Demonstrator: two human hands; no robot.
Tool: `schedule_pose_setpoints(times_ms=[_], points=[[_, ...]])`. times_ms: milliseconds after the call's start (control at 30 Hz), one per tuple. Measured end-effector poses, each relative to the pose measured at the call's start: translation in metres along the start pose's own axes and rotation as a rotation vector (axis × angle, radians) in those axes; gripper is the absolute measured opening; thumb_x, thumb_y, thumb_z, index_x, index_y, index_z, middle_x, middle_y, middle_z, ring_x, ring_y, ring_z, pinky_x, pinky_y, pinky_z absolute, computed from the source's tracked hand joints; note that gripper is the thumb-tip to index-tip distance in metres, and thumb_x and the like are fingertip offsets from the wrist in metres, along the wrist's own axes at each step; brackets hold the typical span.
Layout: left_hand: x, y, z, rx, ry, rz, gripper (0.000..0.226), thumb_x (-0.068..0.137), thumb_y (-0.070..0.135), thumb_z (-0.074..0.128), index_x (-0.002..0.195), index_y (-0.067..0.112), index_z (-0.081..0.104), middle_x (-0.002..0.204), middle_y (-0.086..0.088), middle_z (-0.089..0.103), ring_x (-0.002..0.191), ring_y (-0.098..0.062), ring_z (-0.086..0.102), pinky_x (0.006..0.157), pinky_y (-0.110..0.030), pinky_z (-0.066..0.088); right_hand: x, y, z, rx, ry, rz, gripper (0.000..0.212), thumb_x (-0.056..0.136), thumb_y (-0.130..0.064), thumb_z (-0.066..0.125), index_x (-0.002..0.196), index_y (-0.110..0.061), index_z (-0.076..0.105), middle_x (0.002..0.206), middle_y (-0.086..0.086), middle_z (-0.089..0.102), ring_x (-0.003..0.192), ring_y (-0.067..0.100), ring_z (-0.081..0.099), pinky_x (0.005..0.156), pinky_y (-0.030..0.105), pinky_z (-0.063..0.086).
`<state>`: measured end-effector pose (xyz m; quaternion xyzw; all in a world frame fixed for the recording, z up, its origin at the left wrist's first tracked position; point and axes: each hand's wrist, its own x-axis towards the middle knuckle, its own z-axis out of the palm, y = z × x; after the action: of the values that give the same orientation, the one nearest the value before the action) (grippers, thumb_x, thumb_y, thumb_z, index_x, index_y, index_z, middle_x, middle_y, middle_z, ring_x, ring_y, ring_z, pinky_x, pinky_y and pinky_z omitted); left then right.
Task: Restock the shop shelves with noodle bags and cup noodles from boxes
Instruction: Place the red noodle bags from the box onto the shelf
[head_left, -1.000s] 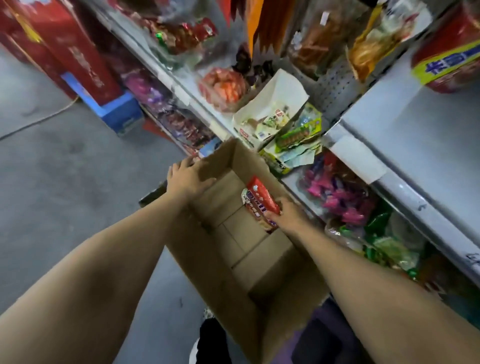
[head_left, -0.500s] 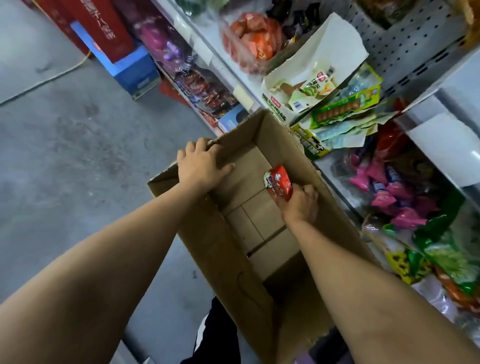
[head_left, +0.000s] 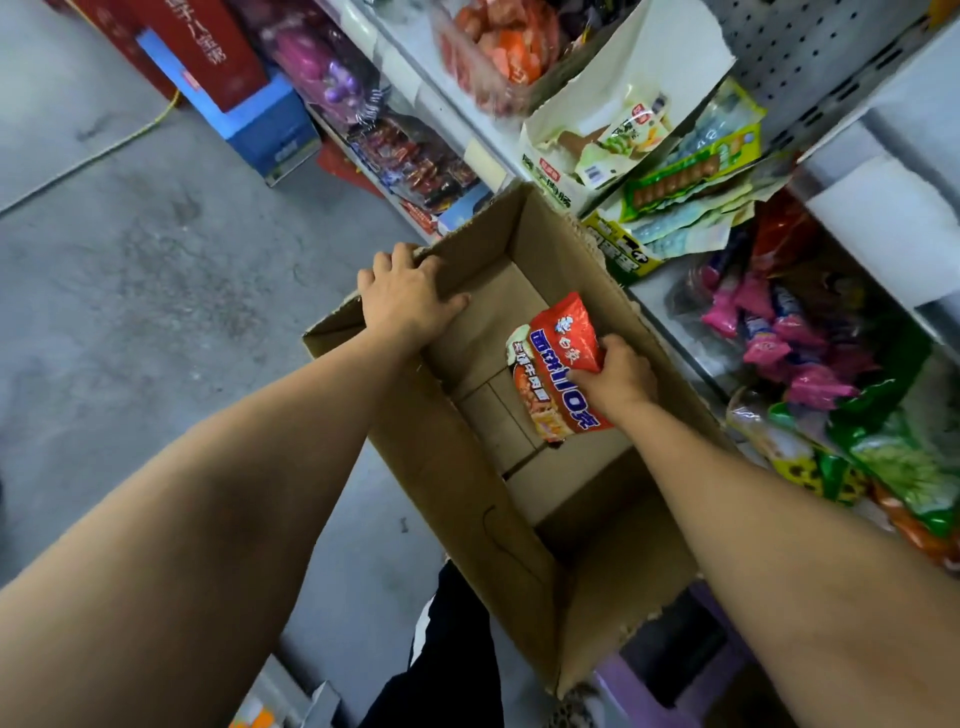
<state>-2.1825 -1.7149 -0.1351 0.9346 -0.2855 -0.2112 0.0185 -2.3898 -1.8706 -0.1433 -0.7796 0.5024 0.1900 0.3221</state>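
An open brown cardboard box (head_left: 457, 493) stands in front of me beside the shop shelves. My left hand (head_left: 402, 299) grips the box's far left rim, thumb inside. My right hand (head_left: 615, 376) is inside the box and holds a red noodle bag (head_left: 556, 364) with blue and white print by its right edge, lifted above the box floor. The rest of the box floor that I see is bare cardboard.
White metal shelves (head_left: 878, 130) run along the right, packed with snack bags: pink packets (head_left: 769, 338), green bags (head_left: 904, 457), a torn white display carton (head_left: 618, 119). Red and blue boxes (head_left: 228, 88) stand on the grey concrete floor at the far left. A purple stool (head_left: 670, 686) sits under the box.
My right hand has lifted the noodle bag from the box's far right side and turned its printed face up. The view has tilted further down. My left hand stays on the rim.
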Motion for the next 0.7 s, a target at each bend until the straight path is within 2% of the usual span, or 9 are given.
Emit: schedule_pose_setpoints(times_ms=[167, 267, 333, 533, 633, 700], points=[[-0.007, 0.005, -0.015, -0.019, -0.079, 0.003, 0.066, 0.089, 0.065, 0.051, 0.144, 0.030, 0.042, 0.154, -0.009, 0.028, 0.141, -0.034, 0.024, 0.115, -0.052, 0.021, -0.030, 0.013, -0.025, 0.061, 0.005, -0.025, 0.047, 0.087, -0.032, 0.076, 0.126, -0.017, 0.054, 0.129, 0.008, 0.064, 0.116, 0.030, 0.063, 0.084, 0.032, 0.045], [-0.023, 0.017, -0.026, -0.099, -0.051, -0.060, 0.070, 0.089, 0.063, 0.053, 0.147, 0.028, 0.038, 0.162, -0.013, 0.008, 0.148, -0.038, 0.010, 0.119, -0.051, 0.011, -0.055, 0.023, -0.049, 0.075, 0.029, -0.050, 0.051, 0.085, -0.035, 0.078, 0.126, -0.017, 0.055, 0.128, 0.008, 0.065, 0.112, 0.029, 0.065, 0.089, 0.035, 0.050], [-0.041, 0.034, -0.035, -0.151, -0.005, -0.083, 0.070, 0.089, 0.060, 0.055, 0.147, 0.025, 0.038, 0.163, -0.015, 0.003, 0.148, -0.039, 0.007, 0.121, -0.051, 0.009, -0.075, 0.032, -0.069, 0.064, 0.062, -0.073, 0.053, 0.084, -0.037, 0.079, 0.127, -0.016, 0.057, 0.127, 0.007, 0.066, 0.111, 0.028, 0.065, 0.087, 0.030, 0.048], [-0.122, 0.108, -0.060, -0.252, 0.098, -0.029, 0.068, 0.089, 0.056, 0.057, 0.143, 0.019, 0.042, 0.161, -0.019, 0.008, 0.145, -0.040, 0.019, 0.117, -0.050, 0.021, -0.157, 0.085, -0.132, 0.112, 0.144, -0.147, 0.050, 0.085, -0.037, 0.078, 0.127, -0.017, 0.058, 0.127, 0.005, 0.066, 0.110, 0.026, 0.065, 0.084, 0.029, 0.047], [-0.180, 0.156, -0.073, -0.315, 0.152, 0.008, 0.066, 0.088, 0.053, 0.059, 0.142, 0.018, 0.044, 0.160, -0.018, 0.014, 0.143, -0.041, 0.023, 0.114, -0.051, 0.028, -0.211, 0.133, -0.165, 0.100, 0.197, -0.168, 0.047, 0.084, -0.040, 0.078, 0.123, -0.021, 0.060, 0.124, 0.004, 0.068, 0.105, 0.024, 0.067, 0.085, 0.032, 0.053], [-0.226, 0.190, -0.079, -0.378, 0.168, 0.039, 0.067, 0.088, 0.052, 0.060, 0.143, 0.018, 0.043, 0.158, -0.018, 0.018, 0.141, -0.040, 0.025, 0.113, -0.050, 0.030, -0.253, 0.171, -0.189, 0.079, 0.245, -0.188, 0.044, 0.084, -0.042, 0.077, 0.121, -0.022, 0.061, 0.121, 0.002, 0.069, 0.103, 0.022, 0.068, 0.080, 0.030, 0.051]])
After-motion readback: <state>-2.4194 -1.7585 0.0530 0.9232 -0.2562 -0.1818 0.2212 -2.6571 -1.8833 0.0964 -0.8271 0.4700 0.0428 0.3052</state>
